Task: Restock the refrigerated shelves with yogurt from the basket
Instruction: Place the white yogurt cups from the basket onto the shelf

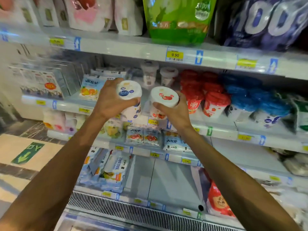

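Below the arms, a white vent grille (133, 209). Grips a blueberry yogurt cup (130, 95) in the left hand (108, 100), fingers curled round its side, lid tipped toward the camera. Grips a strawberry yogurt cup (164, 99) in the right hand (173, 110), just beside the first, a narrow gap between. Holds both before the shelf edge (223, 132). Beyond the hands, two white cups (149, 72); right of the right hand, red-lidded cups (215, 100), then blue-lidded cups (245, 97).
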